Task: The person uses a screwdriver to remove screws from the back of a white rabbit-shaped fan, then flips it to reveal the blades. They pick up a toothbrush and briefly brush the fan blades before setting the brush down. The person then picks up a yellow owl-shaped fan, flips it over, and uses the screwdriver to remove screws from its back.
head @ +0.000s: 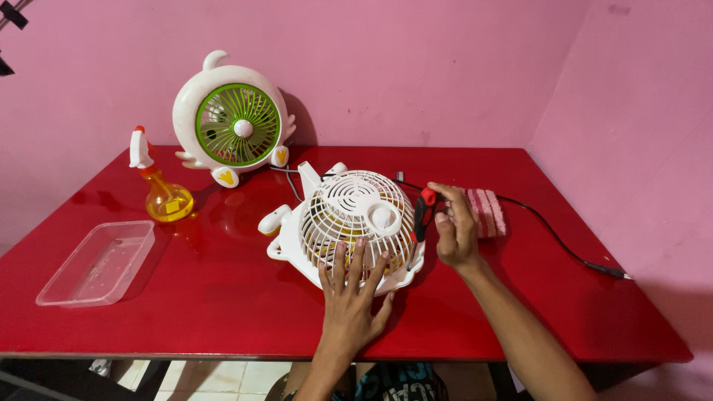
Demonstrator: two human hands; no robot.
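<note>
A small white desk fan (349, 223) lies on its back near the middle of the red worktop (208, 297), grille up. The left hand (349, 297) presses flat on the near grille, its grip released, fingers spread. The right hand (454, 226) is clenched around a red-and-black screwdriver (422, 219) at the fan's right rim. The fan looks light, hollow plastic; its thin grille ribs probably flex, so the solid rim seems the safer hold. A black cable (549, 230) trails right.
</note>
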